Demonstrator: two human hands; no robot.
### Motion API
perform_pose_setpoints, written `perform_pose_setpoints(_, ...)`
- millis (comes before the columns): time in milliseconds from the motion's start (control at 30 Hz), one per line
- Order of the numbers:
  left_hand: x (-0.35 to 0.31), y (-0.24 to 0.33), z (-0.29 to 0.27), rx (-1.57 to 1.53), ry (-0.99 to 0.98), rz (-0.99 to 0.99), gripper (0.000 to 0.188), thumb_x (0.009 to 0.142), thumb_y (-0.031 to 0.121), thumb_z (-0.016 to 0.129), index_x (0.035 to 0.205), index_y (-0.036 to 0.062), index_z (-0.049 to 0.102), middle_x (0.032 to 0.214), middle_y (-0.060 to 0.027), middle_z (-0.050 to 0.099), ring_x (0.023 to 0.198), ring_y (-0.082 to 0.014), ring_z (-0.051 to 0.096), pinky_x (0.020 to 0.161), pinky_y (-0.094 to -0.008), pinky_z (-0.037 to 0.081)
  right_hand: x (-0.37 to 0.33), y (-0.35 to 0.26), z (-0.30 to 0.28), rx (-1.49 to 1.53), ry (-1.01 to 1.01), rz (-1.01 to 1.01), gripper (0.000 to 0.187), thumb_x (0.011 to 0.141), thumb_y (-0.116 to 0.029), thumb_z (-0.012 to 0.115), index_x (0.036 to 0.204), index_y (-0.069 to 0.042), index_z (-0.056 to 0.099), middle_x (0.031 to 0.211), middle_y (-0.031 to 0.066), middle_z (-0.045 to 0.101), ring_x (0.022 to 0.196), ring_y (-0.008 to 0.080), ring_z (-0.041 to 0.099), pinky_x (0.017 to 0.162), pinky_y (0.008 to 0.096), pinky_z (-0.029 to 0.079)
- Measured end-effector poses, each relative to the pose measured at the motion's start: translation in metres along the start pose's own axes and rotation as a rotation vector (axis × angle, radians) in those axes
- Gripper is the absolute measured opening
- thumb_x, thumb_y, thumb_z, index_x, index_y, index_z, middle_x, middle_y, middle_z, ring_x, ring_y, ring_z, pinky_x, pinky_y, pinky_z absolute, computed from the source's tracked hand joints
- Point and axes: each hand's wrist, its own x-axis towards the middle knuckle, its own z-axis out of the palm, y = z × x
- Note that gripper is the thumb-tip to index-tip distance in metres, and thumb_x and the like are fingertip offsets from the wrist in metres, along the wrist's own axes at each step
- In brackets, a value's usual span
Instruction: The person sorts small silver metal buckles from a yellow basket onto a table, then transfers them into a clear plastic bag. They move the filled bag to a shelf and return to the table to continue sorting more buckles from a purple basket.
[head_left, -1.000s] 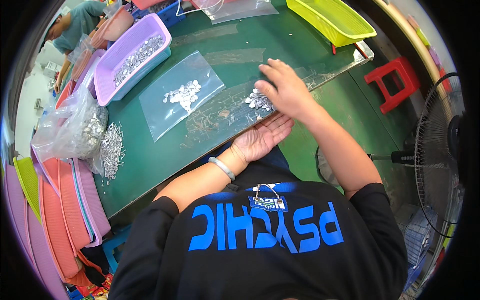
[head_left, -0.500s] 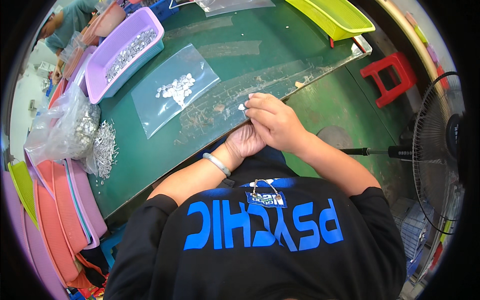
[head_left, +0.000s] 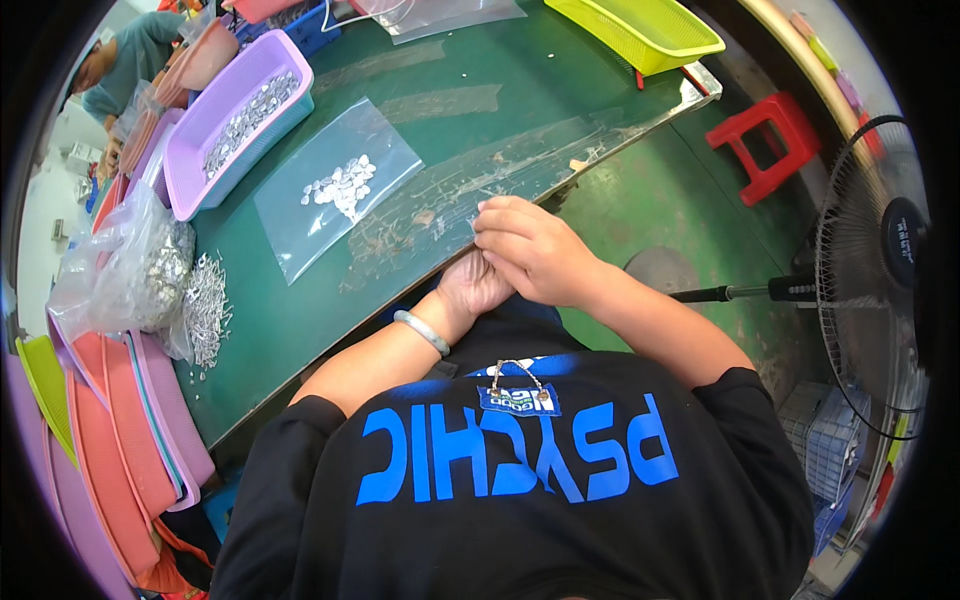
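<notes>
At the near edge of the green table, my right hand (head_left: 527, 248) has its fingers bent and drawn together; whatever they hold is hidden. My left hand (head_left: 473, 284) lies just below it with the palm turned up. Its fingers disappear behind the right hand, and a pale bangle (head_left: 422, 332) circles that wrist. Beyond them a clear plastic bag (head_left: 291, 236) lies flat on the table, bearing a heap of small shiny silver-white pieces (head_left: 343, 186). Farther left, a pile of thin silver pieces (head_left: 207, 312) spills beside a clear bag of silver parts (head_left: 168, 262).
A purple basket (head_left: 185, 185) of small silver pieces stands at the back left, near another person (head_left: 135, 50). A yellow-green basket (head_left: 655, 45) sits on the far table edge. Stacked baskets (head_left: 110, 430) crowd the left. A red stool (head_left: 765, 145) and a fan (head_left: 870, 280) stand at right.
The small white piece seen at my right fingertips no longer shows. My right fingers have drawn together at the table edge. The whole view has shifted slightly.
</notes>
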Motion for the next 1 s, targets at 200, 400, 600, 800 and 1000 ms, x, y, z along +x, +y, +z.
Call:
perform_pose_setpoints(200, -0.005, -0.018, 0.017, 0.385, 0.205, 0.05, 0.026, 0.09, 0.023, 0.037, 0.1, 0.0005, 0.045, 0.094, -0.0135, 0.053, 0.083, -0.023, 0.056, 0.068, -0.0334, 0.052, -0.004, -0.01, -0.012, 0.043, 0.042, 0.041, 0.012, 0.066, -0.001, 0.059, 0.077, 0.0, 0.057, 0.082, 0.0104, 0.056, 0.082, 0.0274, 0.054, 0.073, 0.0345, 0.045)
perform_pose_setpoints(400, -0.019, -0.037, 0.033, 0.784, 0.545, -0.2, 0.027, 0.088, 0.023, 0.041, 0.079, -0.0006, 0.053, 0.071, -0.0108, 0.055, 0.058, -0.0174, 0.055, 0.04, -0.0189, 0.044, 0.032, 0.019, -0.017, 0.198, 0.138, 0.462, 0.012, 0.074, -0.006, 0.058, 0.083, 0.001, 0.059, 0.074, 0.0071, 0.058, 0.064, 0.0126, 0.053, 0.059, 0.0256, 0.044)
perform_pose_setpoints(600, -0.062, -0.045, 0.08, 0.846, 0.473, -0.066, 0.025, 0.087, 0.021, 0.043, 0.079, -0.0015, 0.051, 0.072, -0.0127, 0.052, 0.058, -0.0169, 0.05, 0.034, -0.0174, 0.036, 0.11, 0.041, 0.011, 0.265, -0.201, 0.797, 0.027, 0.071, -0.022, 0.061, 0.077, 0.004, 0.061, 0.062, 0.0129, 0.059, 0.053, 0.0171, 0.056, 0.051, 0.0284, 0.044)
perform_pose_setpoints(800, -0.119, -0.032, 0.105, 0.802, 0.365, 0.198, 0.024, 0.087, 0.021, 0.045, 0.081, -0.0021, 0.048, 0.076, -0.0119, 0.047, 0.061, -0.0161, 0.047, 0.035, -0.0152, 0.035, 0.152, 0.055, 0.044, 0.33, -0.339, 0.93, 0.022, 0.063, -0.016, 0.069, 0.066, 0.003, 0.058, 0.056, 0.007, 0.054, 0.043, 0.0133, 0.046, 0.038, 0.0284, 0.035)
perform_pose_setpoints(1000, -0.153, -0.006, 0.13, 0.735, 0.359, 0.374, 0.019, 0.085, 0.017, 0.046, 0.084, -0.002, 0.048, 0.079, -0.0112, 0.046, 0.062, -0.0139, 0.045, 0.035, -0.0138, 0.035, 0.174, 0.056, 0.047, 0.505, -0.189, 0.597, 0.006, 0.068, -0.005, 0.061, 0.073, -0.002, 0.059, 0.067, 0.0034, 0.057, 0.061, 0.0118, 0.051, 0.057, 0.0252, 0.041)
